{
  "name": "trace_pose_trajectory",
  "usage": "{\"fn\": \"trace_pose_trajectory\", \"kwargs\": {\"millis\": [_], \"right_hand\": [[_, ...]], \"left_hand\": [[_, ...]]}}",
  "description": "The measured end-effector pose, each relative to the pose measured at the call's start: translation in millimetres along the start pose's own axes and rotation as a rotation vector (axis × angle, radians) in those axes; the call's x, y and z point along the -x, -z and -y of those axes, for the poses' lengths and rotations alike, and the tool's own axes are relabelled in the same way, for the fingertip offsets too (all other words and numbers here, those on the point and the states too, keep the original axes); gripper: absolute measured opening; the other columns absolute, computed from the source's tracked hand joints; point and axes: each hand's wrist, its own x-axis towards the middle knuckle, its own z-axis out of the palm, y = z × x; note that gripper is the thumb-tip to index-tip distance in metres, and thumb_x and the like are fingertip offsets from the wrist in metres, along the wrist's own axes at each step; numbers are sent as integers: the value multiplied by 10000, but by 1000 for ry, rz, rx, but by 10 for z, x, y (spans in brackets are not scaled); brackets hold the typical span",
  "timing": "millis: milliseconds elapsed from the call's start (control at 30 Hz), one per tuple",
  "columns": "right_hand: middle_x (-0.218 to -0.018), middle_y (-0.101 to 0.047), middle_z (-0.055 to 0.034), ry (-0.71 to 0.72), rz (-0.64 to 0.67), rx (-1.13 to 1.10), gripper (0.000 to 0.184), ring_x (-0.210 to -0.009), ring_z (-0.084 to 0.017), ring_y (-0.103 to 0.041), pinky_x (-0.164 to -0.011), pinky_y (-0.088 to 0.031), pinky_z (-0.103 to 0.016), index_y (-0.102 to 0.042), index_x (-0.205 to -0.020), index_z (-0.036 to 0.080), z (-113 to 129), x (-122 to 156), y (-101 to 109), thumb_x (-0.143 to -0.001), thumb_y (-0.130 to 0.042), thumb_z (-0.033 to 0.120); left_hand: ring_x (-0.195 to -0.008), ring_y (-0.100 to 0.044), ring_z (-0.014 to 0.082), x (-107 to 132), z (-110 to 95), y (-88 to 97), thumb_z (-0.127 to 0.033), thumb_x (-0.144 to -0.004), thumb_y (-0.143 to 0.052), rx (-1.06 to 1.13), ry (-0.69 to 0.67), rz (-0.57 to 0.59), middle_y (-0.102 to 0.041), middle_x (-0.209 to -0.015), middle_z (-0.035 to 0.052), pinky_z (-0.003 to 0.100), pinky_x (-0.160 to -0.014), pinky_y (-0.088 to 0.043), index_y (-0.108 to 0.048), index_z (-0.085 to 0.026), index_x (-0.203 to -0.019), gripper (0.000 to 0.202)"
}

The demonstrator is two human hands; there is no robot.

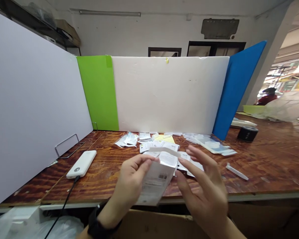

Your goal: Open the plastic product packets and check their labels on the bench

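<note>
The left hand [132,186] pinches a white paper packet [156,182] by its top edge; the right hand [204,189] hovers open just beside it, holding nothing. Beyond, loose packets [159,146] litter the wooden table [269,166] - a white power bank [81,164] lies off left.

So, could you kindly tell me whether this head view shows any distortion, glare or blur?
Head view: the wide lens bends the wooden table's front edge; the far-right opening is nearly washed out; the right hand looks slightly soft.
</note>
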Motion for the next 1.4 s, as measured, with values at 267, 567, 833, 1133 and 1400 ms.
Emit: {"fn": "trace_pose_trajectory", "kwargs": {"millis": [267, 567, 833, 1133, 1400], "right_hand": [[-858, -682, -77, -46, 129, -103, 156, -773, -139, -660, -685, -551, -214, -668, -925, 131, 156, -71, 61, -820, -587, 48], [-731, -707, -72, -39, 166, -78, 130, -647, -139, -673, -607, -550, -212, -659, -766, 127, 53, -97, 26, -793, -564, 42], [-624, -636, 7, -335, 210, -264, 160, -497, -108, -638, -467, -533, -189, -600, -762, 173, 44, -99, 56, -848, -490, 97], [-761, -734, -55, -77, 172, -113, 166, -637, -160, -700, -560, -594, -235, -689, -817, 178, 69, -112, 10, -800, -568, 65], [-694, -688, -18, -187, 206, -210, 154, -570, -116, -661, -519, -553, -177, -654, -814, 176, 82, -104, 15, -842, -536, 80]], "left_hand": [[-746, -637, 148, 297, -50, -139, -157, -942, -354, -608, -395, 263, -693, -873, -27, 239, -665, -448, -511, -320, -1175, 324], [-677, -654, 176, 206, 33, -50, -91, -877, -381, -731, -376, 340, -704, -818, 34, 266, -629, -493, -538, -234, -1174, 365], [-741, -670, 175, 208, -8, -54, -128, -894, -404, -678, -345, 311, -724, -869, 40, 250, -649, -499, -577, -254, -1179, 356], [-688, -662, 195, 215, 24, -61, -104, -859, -430, -575, -324, 271, -719, -780, 43, 274, -647, -508, -599, -258, -1196, 407], [-810, -667, 147, 228, -25, -49, -107, -897, -431, -581, -334, 264, -729, -986, 2, 215, -723, -486, -543, -333, -1235, 422]]}}
